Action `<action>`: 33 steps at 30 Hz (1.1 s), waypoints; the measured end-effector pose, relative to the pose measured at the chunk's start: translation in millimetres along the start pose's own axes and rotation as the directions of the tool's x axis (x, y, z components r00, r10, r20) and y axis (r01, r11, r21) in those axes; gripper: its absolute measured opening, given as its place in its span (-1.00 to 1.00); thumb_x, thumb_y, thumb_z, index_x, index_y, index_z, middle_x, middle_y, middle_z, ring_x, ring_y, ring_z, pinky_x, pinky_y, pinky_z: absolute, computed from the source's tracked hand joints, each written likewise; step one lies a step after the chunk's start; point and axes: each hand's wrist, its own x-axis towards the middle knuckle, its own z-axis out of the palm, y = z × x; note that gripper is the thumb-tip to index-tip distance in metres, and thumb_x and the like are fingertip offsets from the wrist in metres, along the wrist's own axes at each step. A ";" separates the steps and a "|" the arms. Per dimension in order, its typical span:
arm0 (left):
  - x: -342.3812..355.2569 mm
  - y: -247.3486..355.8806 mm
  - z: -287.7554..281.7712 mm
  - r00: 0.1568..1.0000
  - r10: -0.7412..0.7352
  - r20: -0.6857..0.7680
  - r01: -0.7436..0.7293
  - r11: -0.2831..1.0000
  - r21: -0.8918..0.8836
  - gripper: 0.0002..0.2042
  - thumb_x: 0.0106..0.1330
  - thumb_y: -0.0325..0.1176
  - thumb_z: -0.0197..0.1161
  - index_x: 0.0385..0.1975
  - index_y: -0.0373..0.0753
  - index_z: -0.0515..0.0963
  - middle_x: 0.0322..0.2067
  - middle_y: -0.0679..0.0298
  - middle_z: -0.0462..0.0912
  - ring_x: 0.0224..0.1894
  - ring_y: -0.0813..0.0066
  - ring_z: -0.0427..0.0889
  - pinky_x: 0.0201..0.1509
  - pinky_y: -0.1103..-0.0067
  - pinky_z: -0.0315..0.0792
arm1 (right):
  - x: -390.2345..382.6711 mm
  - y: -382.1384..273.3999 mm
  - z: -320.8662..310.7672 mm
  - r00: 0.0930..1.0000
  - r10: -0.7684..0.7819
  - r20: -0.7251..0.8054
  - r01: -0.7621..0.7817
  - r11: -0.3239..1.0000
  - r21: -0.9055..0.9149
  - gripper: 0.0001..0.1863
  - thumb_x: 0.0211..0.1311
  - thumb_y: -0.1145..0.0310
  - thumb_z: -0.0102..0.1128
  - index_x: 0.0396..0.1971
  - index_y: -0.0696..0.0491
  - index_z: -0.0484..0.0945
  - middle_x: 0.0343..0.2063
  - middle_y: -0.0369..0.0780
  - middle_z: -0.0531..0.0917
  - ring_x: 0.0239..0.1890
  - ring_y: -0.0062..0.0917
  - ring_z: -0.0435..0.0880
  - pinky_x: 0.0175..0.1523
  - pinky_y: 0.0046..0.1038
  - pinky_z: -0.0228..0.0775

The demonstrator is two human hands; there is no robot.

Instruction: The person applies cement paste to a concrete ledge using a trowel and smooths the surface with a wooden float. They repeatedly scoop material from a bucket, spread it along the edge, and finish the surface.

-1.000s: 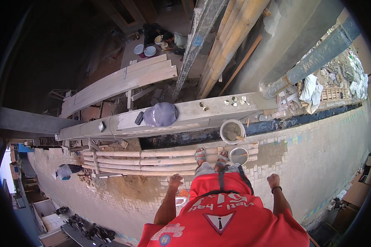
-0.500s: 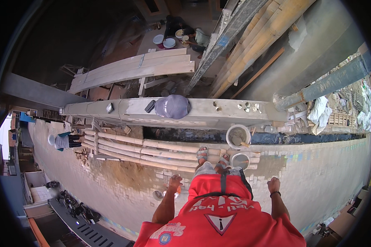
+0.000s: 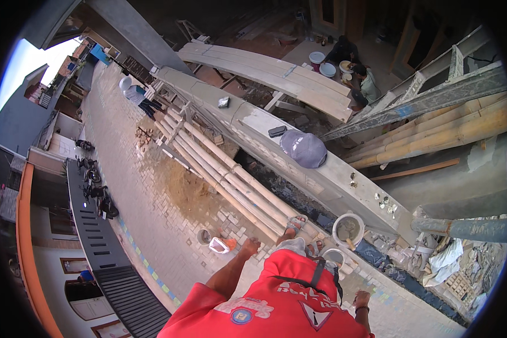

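Left hand [image 3: 250, 246]: lowered, beside the body; fingers loosely bent, nothing visible in them, exact gap unclear. Nearest in view: white bag [image 3: 218, 246] with orange item [image 3: 230, 243], on the paving [image 3: 200, 270]; grey pail [image 3: 200, 239] next to these.

Right hand [image 3: 362, 300]: lowered, dark band at wrist; fingers curled, contents cannot be told. Nearest in view: small bucket [image 3: 324, 254], grey contents, by the sandalled feet.

White bucket [image 3: 361, 224]: grey mix inside, wooden handle [image 3: 351, 244] leaning at rim; stands between small bucket and wall [image 3: 248, 116].

Bamboo poles [image 3: 231, 179]: laid side by side along the wall, one foot on them.

Wall top: grey cap [image 3: 303, 149], black case [image 3: 277, 131] just beside it; silvery packet [image 3: 223, 102] farther along.

Beyond wall: long planks [image 3: 265, 70]; two people, low down, near pails.

Upper left: person in white hat [image 3: 125, 84], on the paving.
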 end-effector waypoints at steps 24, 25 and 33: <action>79.9 294.5 -7.4 0.806 0.103 0.583 0.450 0.532 -0.717 -0.20 0.29 0.31 -0.06 0.38 -0.15 0.11 0.28 0.06 0.29 0.28 0.13 0.30 0.32 0.24 0.17 | -147.5 -316.8 174.7 0.784 -0.497 0.373 0.495 0.862 0.107 -0.72 0.12 0.48 0.16 -0.15 0.20 0.46 -0.29 -0.10 0.58 -0.34 -0.49 0.59 -0.39 -0.48 0.44; 83.9 303.3 -1.1 0.774 0.135 0.618 0.507 0.452 -0.734 -0.16 0.28 0.37 -0.10 0.39 -0.15 0.05 0.32 0.07 0.22 0.32 0.10 0.24 0.34 0.21 0.14 | -170.3 -328.1 186.7 0.743 -0.542 0.393 0.555 0.827 0.092 -0.60 0.17 0.45 0.16 0.02 0.24 0.46 -0.12 -0.03 0.61 -0.16 -0.41 0.64 -0.21 -0.41 0.54; 56.4 376.7 24.7 0.690 0.365 0.625 0.693 -0.086 -0.716 -0.13 0.30 0.42 -0.32 0.44 -0.10 -0.12 0.43 0.16 -0.03 0.42 0.25 0.06 0.48 0.33 -0.12 | -174.3 -322.3 235.0 0.207 -0.916 0.344 0.915 0.057 -0.399 -0.37 0.39 0.05 -0.14 0.25 0.24 0.28 0.26 0.02 0.32 0.36 -0.08 0.17 0.42 -0.02 -0.20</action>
